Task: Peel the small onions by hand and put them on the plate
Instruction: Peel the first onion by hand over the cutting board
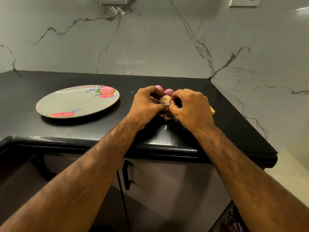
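Note:
My left hand (147, 104) grips a small pale onion (164, 99) between thumb and curled fingers. My right hand (190, 106) pinches the onion's skin at its near side. Both hands meet over the black counter, to the right of the plate. Two purple onions (168, 91) lie just behind the hands, partly hidden. The oval grey plate (66, 102) with red roses sits to the left and holds nothing. Scraps of peel and roots (170, 118) lie under the hands.
A yellow wooden board (212, 110) shows its edge beneath my right hand. The black counter (83, 131) ends at a rounded front edge, with cabinet doors below. Marble walls close the back and right side.

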